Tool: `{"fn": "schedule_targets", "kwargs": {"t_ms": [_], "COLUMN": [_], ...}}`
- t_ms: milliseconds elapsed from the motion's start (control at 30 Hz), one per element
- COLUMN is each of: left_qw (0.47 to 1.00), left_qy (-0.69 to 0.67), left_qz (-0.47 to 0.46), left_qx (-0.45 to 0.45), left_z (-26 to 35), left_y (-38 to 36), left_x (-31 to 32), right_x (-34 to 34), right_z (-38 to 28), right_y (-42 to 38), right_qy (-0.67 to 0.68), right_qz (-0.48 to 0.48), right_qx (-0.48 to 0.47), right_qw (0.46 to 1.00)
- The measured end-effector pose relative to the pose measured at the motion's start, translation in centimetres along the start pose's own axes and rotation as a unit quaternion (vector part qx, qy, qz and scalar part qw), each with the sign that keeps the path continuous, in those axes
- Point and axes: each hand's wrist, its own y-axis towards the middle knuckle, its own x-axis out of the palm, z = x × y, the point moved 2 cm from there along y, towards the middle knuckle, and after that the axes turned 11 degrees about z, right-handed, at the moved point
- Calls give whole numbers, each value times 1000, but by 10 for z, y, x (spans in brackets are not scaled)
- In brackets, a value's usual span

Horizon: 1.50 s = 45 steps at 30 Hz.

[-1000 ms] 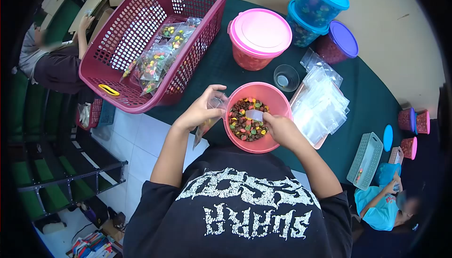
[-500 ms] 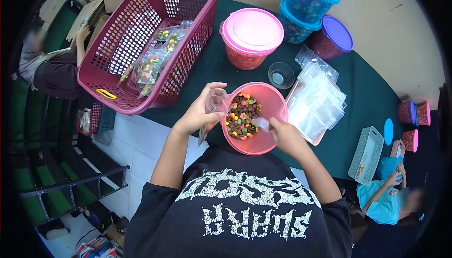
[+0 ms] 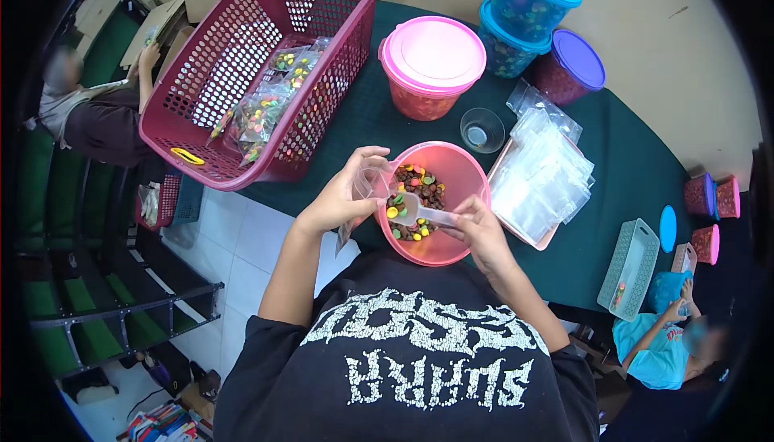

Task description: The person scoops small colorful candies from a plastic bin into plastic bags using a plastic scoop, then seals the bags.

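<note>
A pink bucket [image 3: 463,170] holds brown, yellow, green and pink candies [image 3: 431,192]. My right hand [image 3: 477,231] grips the handle of a clear scoop [image 3: 413,210], whose bowl is over the candies at the left of the bucket, with a few colourful pieces at it. At the bucket's left rim, my left hand [image 3: 348,194] is wrapped round a clear plastic bag [image 3: 371,186] with its mouth held open. The bag's lower part hangs below that hand, partly hidden.
A maroon basket [image 3: 242,176] with filled bags stands left. Behind are a pink-lidded tub [image 3: 435,55], a clear cup [image 3: 482,130], and blue- and purple-lidded tubs. Empty bags [image 3: 540,172] lie on a tray to the right. Two other people sit at far left and lower right.
The scoop in my right hand has moved left, toward the bag, and its bowl now shows clearly. My left hand has hardly moved. The view has shifted slightly.
</note>
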Motion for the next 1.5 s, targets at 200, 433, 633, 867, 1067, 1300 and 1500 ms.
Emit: {"fn": "schedule_targets", "kwargs": {"t_ms": [200, 433, 633, 867, 1067, 1300, 1500], "left_qw": [997, 982, 885, 862, 903, 985, 924], "left_qy": [39, 169, 415, 437, 392, -28, -264], "left_qz": [45, 81, 164, 118, 67, -167, -267], "left_qx": [-47, -39, 131, 230, 166, -9, -74], "left_z": [-7, -11, 9, 27, 33, 57, 59], "left_y": [-5, -11, -23, -24, -23, 5, 9], "left_x": [-7, -3, 32, 58, 64, 61, 70], "right_x": [-14, -27, -24, -15, -5, 53, 87], "right_z": [-23, -37, -69, -91, -113, -180, -216], "right_y": [2, 6, -6, -11, -15, -59, -71], "right_qy": [102, 116, 96, 16, -74, -307, -368], "right_qz": [9, 66, 68, 49, 67, -80, -183], "right_qx": [8, -35, -77, -110, -222, -536, -559], "right_qw": [995, 990, 990, 993, 970, 782, 720]}}
